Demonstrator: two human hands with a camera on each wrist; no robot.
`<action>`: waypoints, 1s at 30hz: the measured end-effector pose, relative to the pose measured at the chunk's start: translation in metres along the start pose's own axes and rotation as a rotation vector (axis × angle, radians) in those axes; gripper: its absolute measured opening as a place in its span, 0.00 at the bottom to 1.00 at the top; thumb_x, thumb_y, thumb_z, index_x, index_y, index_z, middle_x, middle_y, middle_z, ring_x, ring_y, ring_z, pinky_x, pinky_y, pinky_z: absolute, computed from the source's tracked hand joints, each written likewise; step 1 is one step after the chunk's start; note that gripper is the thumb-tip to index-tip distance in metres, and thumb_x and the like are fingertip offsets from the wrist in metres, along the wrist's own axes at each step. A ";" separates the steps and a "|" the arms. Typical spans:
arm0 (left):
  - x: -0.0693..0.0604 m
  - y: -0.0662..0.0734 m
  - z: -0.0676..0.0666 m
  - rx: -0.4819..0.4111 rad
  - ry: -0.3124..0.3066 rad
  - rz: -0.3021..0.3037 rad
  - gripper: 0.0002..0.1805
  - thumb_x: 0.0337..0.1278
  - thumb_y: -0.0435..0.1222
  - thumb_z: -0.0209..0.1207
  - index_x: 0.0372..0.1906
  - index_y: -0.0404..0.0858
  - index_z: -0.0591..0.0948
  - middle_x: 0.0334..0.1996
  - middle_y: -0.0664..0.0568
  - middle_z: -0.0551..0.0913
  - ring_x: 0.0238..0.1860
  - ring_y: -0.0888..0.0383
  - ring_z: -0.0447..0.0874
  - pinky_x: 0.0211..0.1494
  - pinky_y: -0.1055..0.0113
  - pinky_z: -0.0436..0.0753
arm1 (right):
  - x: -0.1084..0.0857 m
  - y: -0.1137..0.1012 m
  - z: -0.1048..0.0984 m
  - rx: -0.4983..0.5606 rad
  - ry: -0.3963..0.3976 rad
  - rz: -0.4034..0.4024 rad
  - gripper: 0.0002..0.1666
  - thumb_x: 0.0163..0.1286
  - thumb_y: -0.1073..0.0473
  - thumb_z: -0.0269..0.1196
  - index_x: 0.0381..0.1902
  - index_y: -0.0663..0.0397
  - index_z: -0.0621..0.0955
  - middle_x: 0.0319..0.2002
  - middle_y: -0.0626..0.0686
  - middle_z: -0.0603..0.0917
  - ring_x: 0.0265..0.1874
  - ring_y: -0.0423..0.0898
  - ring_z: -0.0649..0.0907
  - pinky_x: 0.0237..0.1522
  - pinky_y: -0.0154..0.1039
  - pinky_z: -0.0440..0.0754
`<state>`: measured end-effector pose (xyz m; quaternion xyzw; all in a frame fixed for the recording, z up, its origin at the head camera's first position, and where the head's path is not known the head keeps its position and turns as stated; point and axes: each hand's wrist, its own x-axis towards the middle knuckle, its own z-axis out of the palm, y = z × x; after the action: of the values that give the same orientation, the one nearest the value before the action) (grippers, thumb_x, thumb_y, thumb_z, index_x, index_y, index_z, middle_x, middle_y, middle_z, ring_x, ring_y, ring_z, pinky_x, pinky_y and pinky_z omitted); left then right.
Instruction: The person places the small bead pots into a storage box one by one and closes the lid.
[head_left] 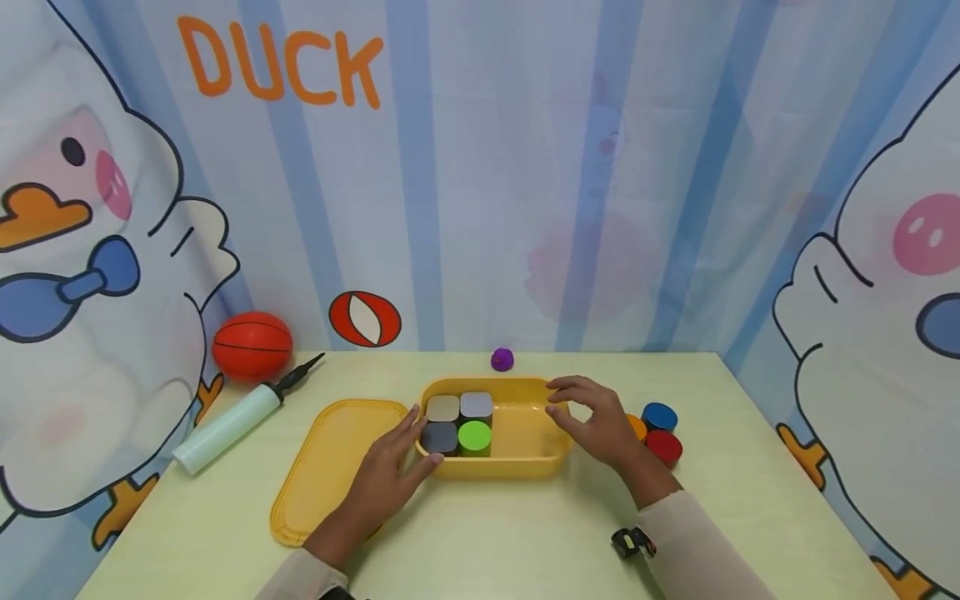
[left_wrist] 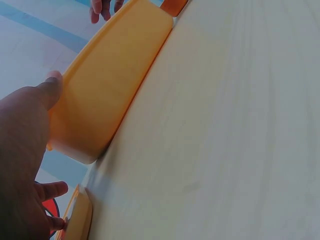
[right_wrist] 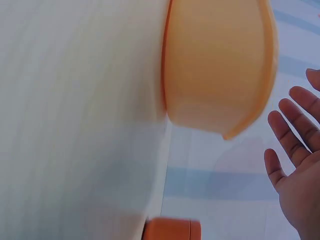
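Note:
A yellow rectangular box (head_left: pixel 498 469) stands uncovered in the middle of the table. In its left half sit a beige block-like piece (head_left: pixel 443 407), a pale lavender one (head_left: pixel 476 405), a dark grey one (head_left: pixel 440 437) and a bright green round-topped one (head_left: pixel 475 437). My left hand (head_left: pixel 386 475) rests at the box's left end, fingers straight and spread, thumb by the front rim. Over the right end hovers my right hand (head_left: pixel 600 421), its fingers loosely bent and nothing visible in them. In the right wrist view, the right palm (right_wrist: pixel 302 195) appears beside the box wall (right_wrist: pixel 215 65), apart from it.
Right of the box are blue (head_left: pixel 660 416), red (head_left: pixel 664 447) and orange (head_left: pixel 637 427) round pieces. A yellow lid (head_left: pixel 330 467) lies at left, partly under my left arm. Farther left are a hand pump (head_left: pixel 232 429) and red ball (head_left: pixel 252 346); a purple object (head_left: pixel 502 359) sits behind.

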<state>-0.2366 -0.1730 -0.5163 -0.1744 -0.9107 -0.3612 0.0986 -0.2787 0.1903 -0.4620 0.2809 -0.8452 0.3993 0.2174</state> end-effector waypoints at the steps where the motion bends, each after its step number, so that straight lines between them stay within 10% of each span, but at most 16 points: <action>1: 0.000 0.000 0.000 0.002 -0.002 0.000 0.41 0.78 0.57 0.62 0.85 0.43 0.68 0.88 0.50 0.61 0.85 0.38 0.65 0.82 0.31 0.68 | -0.001 0.001 -0.003 -0.008 0.007 0.007 0.05 0.72 0.64 0.74 0.44 0.58 0.93 0.57 0.58 0.92 0.62 0.60 0.89 0.65 0.66 0.86; 8: 0.001 0.003 -0.003 -0.013 -0.004 -0.004 0.41 0.78 0.55 0.64 0.84 0.41 0.68 0.87 0.49 0.61 0.85 0.38 0.64 0.82 0.31 0.67 | -0.016 0.011 -0.021 -0.081 0.029 0.052 0.07 0.72 0.63 0.75 0.46 0.57 0.93 0.59 0.56 0.91 0.63 0.59 0.87 0.64 0.64 0.87; 18: 0.001 0.001 0.001 -0.026 -0.017 -0.019 0.41 0.78 0.57 0.63 0.84 0.41 0.68 0.88 0.51 0.60 0.86 0.39 0.63 0.83 0.30 0.66 | -0.041 0.021 -0.045 -0.103 0.062 0.116 0.09 0.72 0.64 0.75 0.48 0.54 0.92 0.61 0.57 0.89 0.65 0.59 0.83 0.65 0.16 0.69; 30: 0.001 -0.003 0.002 -0.004 0.022 0.024 0.41 0.78 0.56 0.63 0.84 0.41 0.69 0.87 0.49 0.62 0.85 0.39 0.66 0.81 0.30 0.69 | -0.066 0.044 -0.068 -0.155 0.076 0.100 0.14 0.69 0.68 0.75 0.51 0.60 0.91 0.63 0.62 0.87 0.65 0.61 0.78 0.60 0.13 0.69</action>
<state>-0.2384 -0.1733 -0.5193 -0.1814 -0.9068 -0.3636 0.1125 -0.2484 0.2870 -0.4851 0.2054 -0.8777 0.3533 0.2501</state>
